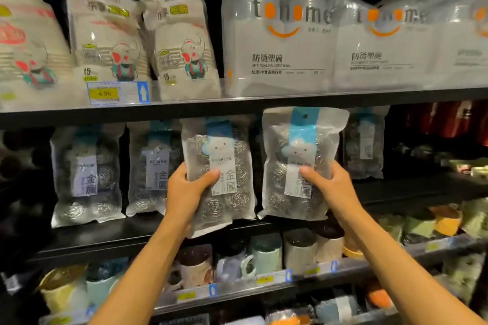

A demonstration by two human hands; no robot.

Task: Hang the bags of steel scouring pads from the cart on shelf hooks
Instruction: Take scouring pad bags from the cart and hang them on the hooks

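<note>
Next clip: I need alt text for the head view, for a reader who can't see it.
Two hands each hold up a bag of steel scouring pads before a shop shelf: the left hand grips the left bag, the right hand the right bag, whose hang hole is visible. More such bags hang alongside; mugs stand below.

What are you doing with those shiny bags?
A person is stocking a shop shelf. The left hand grips one bag of steel scouring pads, and the right hand grips a second bag. Both are held up beside the hanging bags in that row. Whether either is on a hook cannot be seen.
</note>
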